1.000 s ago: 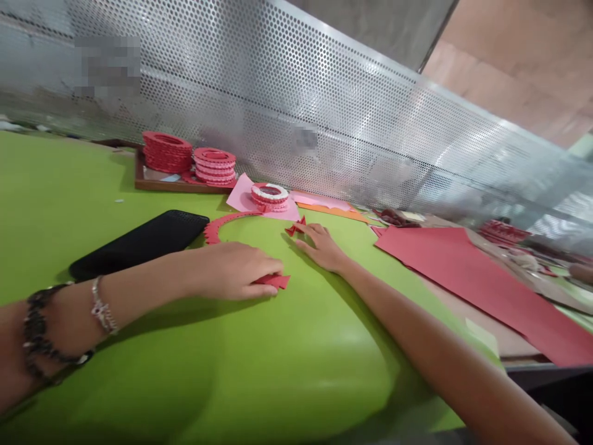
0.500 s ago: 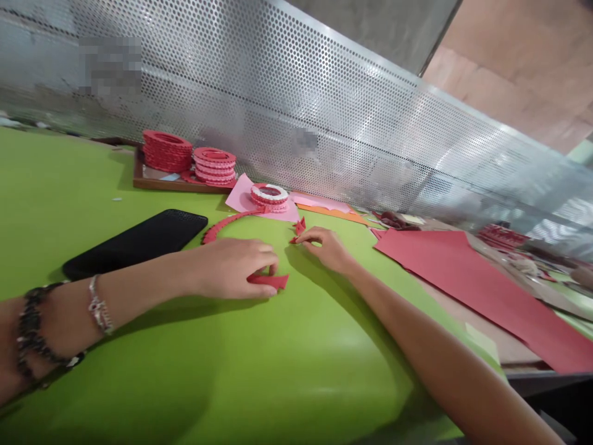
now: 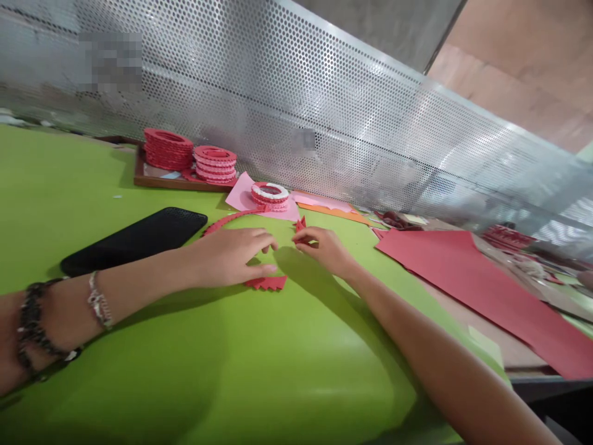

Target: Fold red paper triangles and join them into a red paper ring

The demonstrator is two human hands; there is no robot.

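Observation:
A red paper strip (image 3: 266,283) with a zigzag edge lies on the green tabletop (image 3: 259,371). Just above it is my left hand (image 3: 227,255), thumb and fingers apart, holding nothing. To its right, my right hand (image 3: 324,248) has thumb and forefinger pinched at a small red folded paper piece (image 3: 301,222), which the fingers partly cover. Behind my left hand curves a red segmented paper band (image 3: 231,219), partly hidden by the hand. Its far end reaches a red and white paper ring (image 3: 270,193) resting on pink paper (image 3: 239,192).
A black phone (image 3: 134,240) lies beyond my left forearm. At the back, a brown tray (image 3: 180,183) carries stacked red rings (image 3: 167,149) and pink-red rings (image 3: 215,164). Large red paper sheets (image 3: 463,278) cover the right side. A perforated metal panel (image 3: 278,80) stands behind.
My left hand has let go of the red strip and lifted slightly; the strip now lies flat with its zigzag edge showing. My right hand has barely moved.

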